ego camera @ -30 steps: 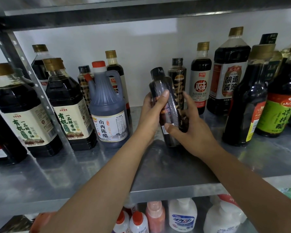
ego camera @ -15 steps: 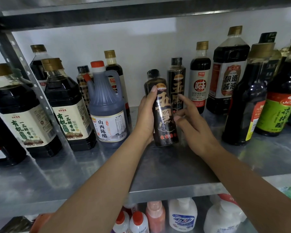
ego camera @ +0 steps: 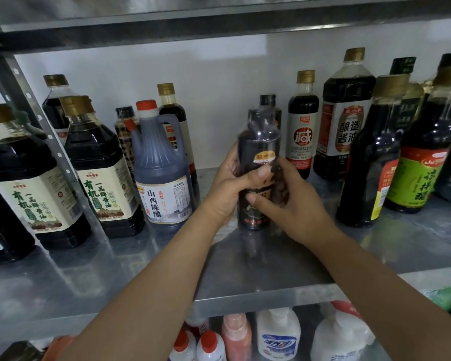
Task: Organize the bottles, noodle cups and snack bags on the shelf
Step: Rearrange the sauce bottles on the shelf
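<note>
1. Grip state: I have both hands closed around the slim dark bottle with a black cap and a clear film wrap (ego camera: 258, 149). The left hand (ego camera: 225, 190) wraps its left side with the thumb laid across the front. The right hand (ego camera: 300, 212) curls round its right side, slightly lower.
2. Location: the bottle stands upright at the middle of the grey steel shelf (ego camera: 167, 277). It sits between the blue-grey plastic jug with a red cap (ego camera: 159, 162) and the small gold-capped bottle with a white-and-red label (ego camera: 302, 131). I cannot tell whether its base rests on the steel or hangs just above it.
3. Step in hand, as I judge it: facing the label forward and seating the bottle in line with a matching black-capped bottle (ego camera: 268, 101) just behind it.
4. Method: I turn the bottle about its own axis and hold it vertical. One hand steadies while the other re-grips.
5. Caution: the film wrap probably slides under the fingers, so I squeeze the body, not the cap.
6. Clearance: a tall dark bottle with a gold cap (ego camera: 370, 162) stands near my right wrist. I draw that arm straight back when finished.
</note>
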### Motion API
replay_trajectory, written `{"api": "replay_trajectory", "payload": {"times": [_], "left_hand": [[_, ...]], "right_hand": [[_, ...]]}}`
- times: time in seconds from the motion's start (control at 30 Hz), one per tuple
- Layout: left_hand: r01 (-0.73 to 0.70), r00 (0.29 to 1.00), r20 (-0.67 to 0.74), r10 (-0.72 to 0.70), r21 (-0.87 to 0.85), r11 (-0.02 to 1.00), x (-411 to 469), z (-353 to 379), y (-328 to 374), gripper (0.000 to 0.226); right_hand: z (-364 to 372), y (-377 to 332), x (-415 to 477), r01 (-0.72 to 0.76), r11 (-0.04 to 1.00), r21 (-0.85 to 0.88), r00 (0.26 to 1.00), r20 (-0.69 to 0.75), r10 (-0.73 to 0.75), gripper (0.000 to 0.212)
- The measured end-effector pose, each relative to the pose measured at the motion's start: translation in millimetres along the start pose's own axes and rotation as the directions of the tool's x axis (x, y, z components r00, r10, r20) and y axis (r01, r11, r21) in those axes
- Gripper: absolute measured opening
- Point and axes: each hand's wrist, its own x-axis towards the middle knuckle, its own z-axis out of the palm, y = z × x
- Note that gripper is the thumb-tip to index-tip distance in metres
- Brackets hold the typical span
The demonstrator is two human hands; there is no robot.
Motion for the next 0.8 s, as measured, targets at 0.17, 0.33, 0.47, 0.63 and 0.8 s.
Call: {"api": "replay_trajectory", "payload": {"times": [0.17,0.33,0.47,0.63,0.8], "left_hand": [[0.044,0.998,-0.053,-0.046,-0.031,0.999,-0.3,-2.4,-1.2,0.058],[0.093,0.991,-0.098,-0.086,0.062,0.994,-5.6,0.9,5.7,0.042],[0.119,0.989,-0.114,-0.095,0.227,0.967,-19.2,10.2,16.0,0.040],[0.081,0.985,-0.170,-0.015,0.386,0.919,-37.7,10.9,14.0,0.044],[0.056,0.967,-0.256,0.005,0.231,0.971,-45.9,7.9,20.7,0.037]], "right_hand": [[4.1,-2.2,2.6,-0.021,1.000,0.021,1.000,0.012,0.021,0.067],[-1.2,-15.8,1.2,-0.078,0.995,-0.059,0.996,0.037,0.081,0.067],[-2.4,-27.4,-2.1,-0.118,0.977,-0.179,0.990,0.053,0.130,0.061],[-0.6,-34.6,0.9,-0.188,0.956,-0.225,0.972,0.094,0.214,0.060],[13.1,-38.3,11.6,-0.256,0.940,-0.227,0.961,0.047,0.273,0.065]]}}
